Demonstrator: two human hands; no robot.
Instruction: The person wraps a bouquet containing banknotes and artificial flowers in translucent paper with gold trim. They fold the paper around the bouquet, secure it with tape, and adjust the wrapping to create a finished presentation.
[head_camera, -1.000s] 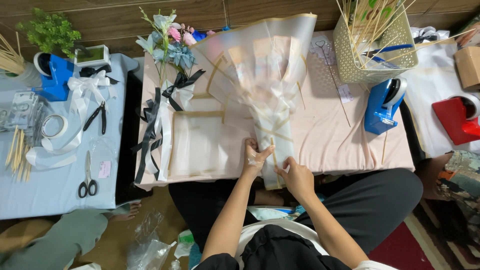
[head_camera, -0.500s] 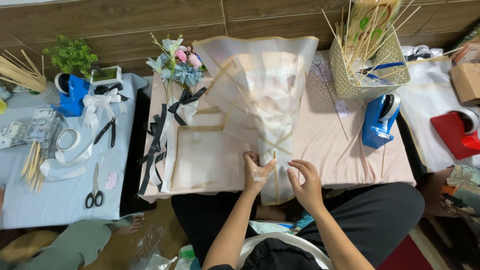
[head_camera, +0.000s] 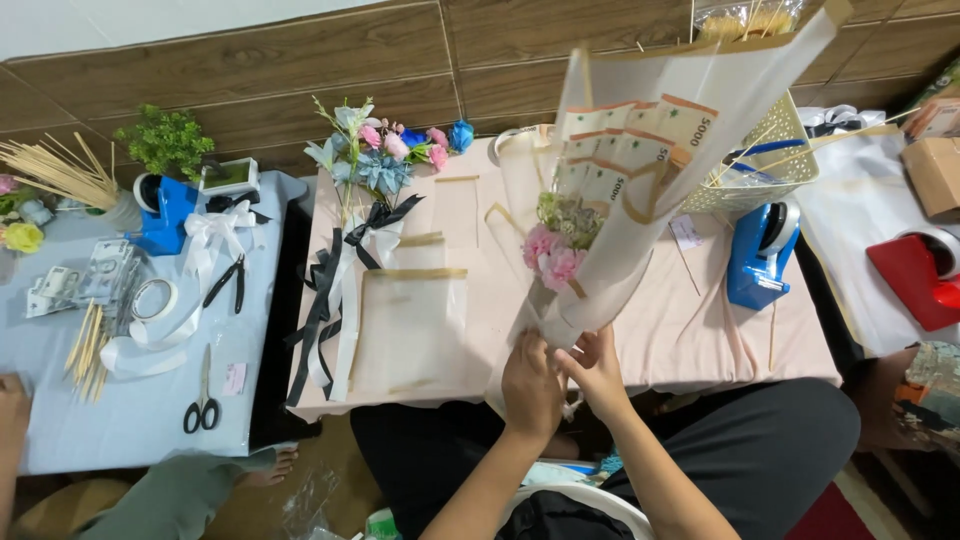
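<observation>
Both hands, left hand (head_camera: 530, 385) and right hand (head_camera: 598, 368), clasp the near stem end of the cream paper-wrapped banknote bouquet (head_camera: 640, 190); its long axis tilts far-right.

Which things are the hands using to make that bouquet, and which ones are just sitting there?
In use:
left hand
right hand
wrapped bouquet with pink flowers and folded banknotes

Just lying about:
scissors
blue tape dispenser
red tape dispenser
black ribbon
loose flower bunch
wooden sticks
</observation>
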